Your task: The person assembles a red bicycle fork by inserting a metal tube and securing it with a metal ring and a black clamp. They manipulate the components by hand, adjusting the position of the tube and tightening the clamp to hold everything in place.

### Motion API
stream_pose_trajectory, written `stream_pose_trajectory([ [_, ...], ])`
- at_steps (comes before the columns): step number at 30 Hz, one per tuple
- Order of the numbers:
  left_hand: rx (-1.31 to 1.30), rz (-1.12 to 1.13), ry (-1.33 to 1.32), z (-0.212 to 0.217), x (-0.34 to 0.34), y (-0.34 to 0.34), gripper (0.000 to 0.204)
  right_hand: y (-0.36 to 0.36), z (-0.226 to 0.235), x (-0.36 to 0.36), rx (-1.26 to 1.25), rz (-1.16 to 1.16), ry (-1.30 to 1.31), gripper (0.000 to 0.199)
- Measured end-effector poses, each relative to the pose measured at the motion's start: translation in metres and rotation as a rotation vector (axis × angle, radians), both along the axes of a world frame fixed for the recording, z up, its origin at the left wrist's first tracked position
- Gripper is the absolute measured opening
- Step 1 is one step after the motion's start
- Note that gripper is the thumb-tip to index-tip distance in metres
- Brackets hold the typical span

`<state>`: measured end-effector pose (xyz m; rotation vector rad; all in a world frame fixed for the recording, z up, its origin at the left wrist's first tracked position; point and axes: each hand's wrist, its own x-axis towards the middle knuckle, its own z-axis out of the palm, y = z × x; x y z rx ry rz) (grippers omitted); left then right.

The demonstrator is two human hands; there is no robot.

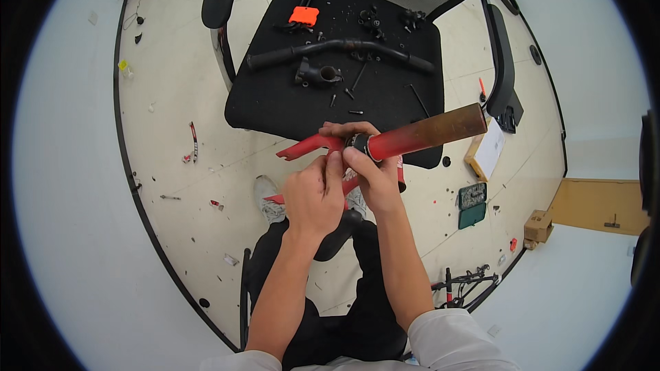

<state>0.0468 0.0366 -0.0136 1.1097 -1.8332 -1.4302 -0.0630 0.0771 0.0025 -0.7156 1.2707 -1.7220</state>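
Both hands closed on the red bike frame (405,139), held up in front of the black chair (275,103). Right hand (375,175) wraps the tube w/ thumb by the black ring (362,143); left hand (313,196) pinches the frame just beside it, fingertips touching. Handlebar (337,48) & bolts lie on the seat behind.

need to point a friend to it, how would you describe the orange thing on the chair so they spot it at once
Start at the black office chair ahead of the hands. At the seat's far edge, near the backrest, lies a small orange block. It is the only bright orange piece among black bolts and the long black handlebar.
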Motion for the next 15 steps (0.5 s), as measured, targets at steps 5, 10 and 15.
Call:
stream_pose_trajectory([
  [5,-0.069,0.006,-0.046,0.001,0.000,0.001,0.037,-0.002,-0.008,0.003,-0.016,-0.083,-0.276,0.025],
  [10,-0.145,-0.027,-0.136,0.004,0.003,0.002,0.034,-0.006,-0.013,0.004,-0.125,-0.135,-0.473,0.033],
  [15,-0.121,-0.057,-0.169,0.002,0.009,0.000,0.033,-0.006,-0.015,0.005,-0.152,-0.117,-0.559,0.037],
])
